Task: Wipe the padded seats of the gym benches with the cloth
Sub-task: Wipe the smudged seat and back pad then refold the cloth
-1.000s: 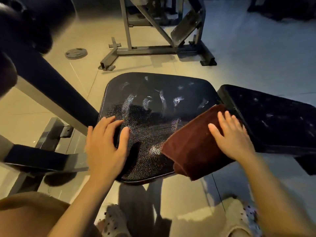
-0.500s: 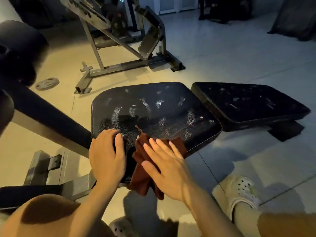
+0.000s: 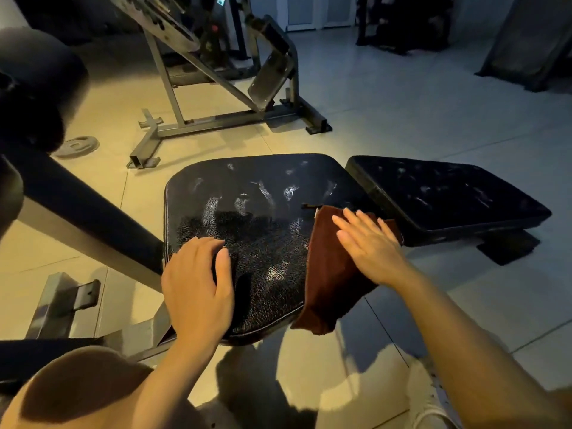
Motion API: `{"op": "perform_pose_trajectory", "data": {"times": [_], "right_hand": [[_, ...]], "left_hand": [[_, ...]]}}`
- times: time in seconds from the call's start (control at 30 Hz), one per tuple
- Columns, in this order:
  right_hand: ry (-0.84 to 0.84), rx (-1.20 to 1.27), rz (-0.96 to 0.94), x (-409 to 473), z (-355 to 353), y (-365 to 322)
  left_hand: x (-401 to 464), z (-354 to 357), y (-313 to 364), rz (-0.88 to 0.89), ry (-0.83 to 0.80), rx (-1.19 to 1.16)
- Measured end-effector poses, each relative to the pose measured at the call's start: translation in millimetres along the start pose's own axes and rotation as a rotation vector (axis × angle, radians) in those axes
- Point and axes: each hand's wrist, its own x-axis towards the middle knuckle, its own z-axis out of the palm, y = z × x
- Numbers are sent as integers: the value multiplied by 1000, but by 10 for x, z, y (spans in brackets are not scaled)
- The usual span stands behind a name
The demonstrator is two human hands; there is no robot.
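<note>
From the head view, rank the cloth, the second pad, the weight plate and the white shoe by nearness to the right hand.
From the right hand:
1. Cloth, directly under it.
2. Second pad, just right.
3. White shoe, below, near the person.
4. Weight plate, far left on the floor.

We see a floor of large pale tiles, warm yellowish on the left and cooler blue-grey toward the right and back. A grey steel incline machine stands on it behind the benches, its base tubes flat on the tiles. A round weight plate lies on the floor to its left. We make out dark equipment along the dim far wall, and a dark slanted panel at far right.
</note>
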Motion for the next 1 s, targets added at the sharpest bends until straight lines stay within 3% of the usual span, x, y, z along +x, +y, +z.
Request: {"op": "perform_pose_trajectory", "data": {"times": [0.27, 0.43, 0.63, 0.73, 0.83, 1.0], "right_hand": [[-74, -167, -120, 491, -114, 11], [-143, -159, -304, 220, 79, -639], [-43, -156, -526, -318, 405, -1399], [171, -64, -495, -404, 483, -1405], [383, 57, -394, -451, 585, -1325], [412, 26, -147, -578, 728, -1480]], "left_hand": [[47, 53, 8, -26, 18, 51], [30, 40, 63, -128, 1, 92], [28, -19, 25, -85, -30, -7], [212, -96, 60, -61, -129, -165], [378, -200, -22, 133, -289, -82], [407, -223, -324, 153, -311, -31]]}}
